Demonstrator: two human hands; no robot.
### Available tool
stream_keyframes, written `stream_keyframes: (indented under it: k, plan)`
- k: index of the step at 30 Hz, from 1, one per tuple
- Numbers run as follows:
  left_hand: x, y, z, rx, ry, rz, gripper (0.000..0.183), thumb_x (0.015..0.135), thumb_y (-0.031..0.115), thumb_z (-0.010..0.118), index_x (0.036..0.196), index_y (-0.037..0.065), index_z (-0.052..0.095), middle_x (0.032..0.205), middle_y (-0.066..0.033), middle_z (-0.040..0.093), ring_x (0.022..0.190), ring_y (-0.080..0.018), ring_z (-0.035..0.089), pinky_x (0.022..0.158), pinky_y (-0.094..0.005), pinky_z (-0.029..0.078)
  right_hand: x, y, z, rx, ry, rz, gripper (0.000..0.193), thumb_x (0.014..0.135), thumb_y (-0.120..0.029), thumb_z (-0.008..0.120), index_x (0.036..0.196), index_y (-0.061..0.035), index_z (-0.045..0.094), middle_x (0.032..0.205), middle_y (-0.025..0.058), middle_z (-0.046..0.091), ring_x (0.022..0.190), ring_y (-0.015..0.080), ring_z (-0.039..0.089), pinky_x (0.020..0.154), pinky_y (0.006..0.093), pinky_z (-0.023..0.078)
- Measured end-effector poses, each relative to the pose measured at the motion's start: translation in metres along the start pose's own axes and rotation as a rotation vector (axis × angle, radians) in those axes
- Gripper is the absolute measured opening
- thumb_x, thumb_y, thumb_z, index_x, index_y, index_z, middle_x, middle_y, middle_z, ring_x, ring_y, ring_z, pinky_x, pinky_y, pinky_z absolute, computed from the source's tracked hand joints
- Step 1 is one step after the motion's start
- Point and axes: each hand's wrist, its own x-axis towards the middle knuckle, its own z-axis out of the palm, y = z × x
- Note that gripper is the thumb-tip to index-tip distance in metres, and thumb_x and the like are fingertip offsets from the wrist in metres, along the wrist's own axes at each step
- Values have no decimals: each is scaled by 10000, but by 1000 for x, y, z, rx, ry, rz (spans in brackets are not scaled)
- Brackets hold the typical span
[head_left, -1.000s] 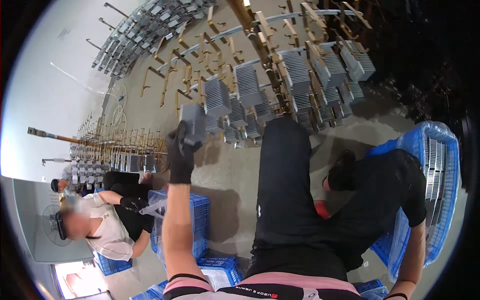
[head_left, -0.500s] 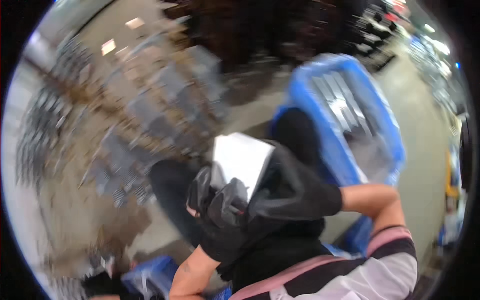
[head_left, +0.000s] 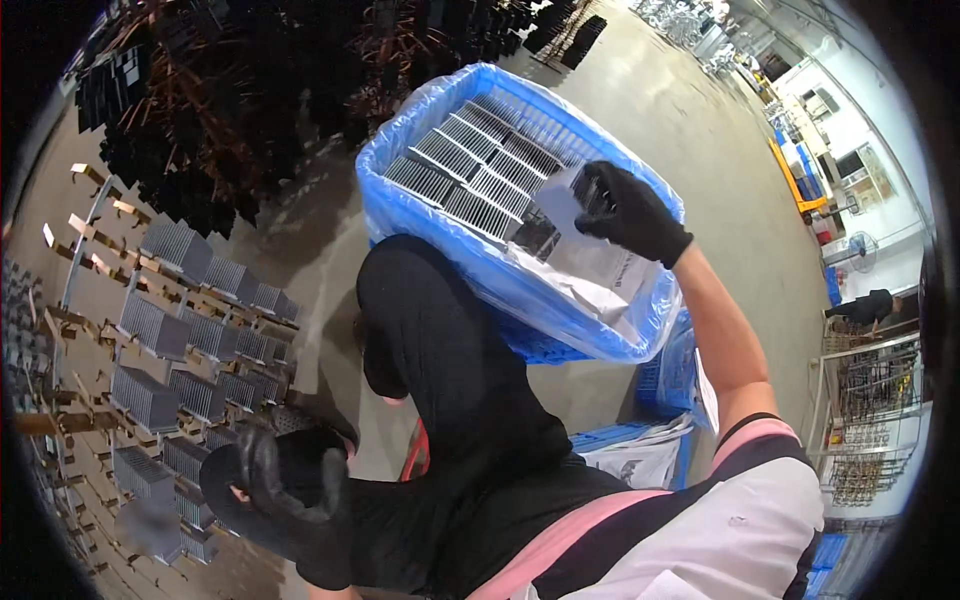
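A grey metal heat sink (head_left: 562,206), its flat pale face showing, is in my right hand (head_left: 632,212), whose black-gloved fingers wrap its right side. It is over a blue plastic crate (head_left: 520,275) lined with clear film. Inside the crate, rows of finned heat sinks (head_left: 480,160) lie side by side, with a crumpled white paper or bag (head_left: 575,285) at the near end. My left hand (head_left: 285,480), also in a black glove, is low on the left by my knee. Its thumb and fingers are curved apart, holding nothing visible.
On the left, a rack (head_left: 85,250) carries several finned heat sinks (head_left: 150,325) on hooks. Dark parts (head_left: 210,110) hang in dense clusters at the back. Another blue crate (head_left: 665,375) with papers stands near my right side. Far right, a person (head_left: 868,308) bends near a wire rack (head_left: 870,400).
Both hands were together at a pale block in front of me. My right hand has carried the heat sink over the crate; my left has moved away left. My view has turned right.
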Motion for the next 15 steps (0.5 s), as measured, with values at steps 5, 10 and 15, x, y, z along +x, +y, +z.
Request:
stream_keyframes:
  k: [5,10,15]
  plan:
    - [-13,-26,13,28,95,-65,568,793,339,799,1224,38,586,1302,-189,568,1226,-359,532,1026,-508,400,13,49,58,-309,-195,-134,678,716,-271,785,1287,-30,511,1080,224,613,960,407,601,830,491,504]
    - [-31,-44,14,105,42,-96,545,838,323,769,1252,27,574,1264,-171,578,1183,-329,555,1022,-477,434,29,12,64,-319,-179,166,640,726,-283,767,1282,-60,540,1107,201,623,999,390,613,817,486,513]
    - [-49,-68,-3,287,113,-228,503,878,323,744,1222,-8,584,1183,-169,596,1108,-330,582,995,-433,466,20,21,59,-486,-147,159,647,727,-303,769,1300,-104,543,1127,192,627,998,380,633,807,487,525]
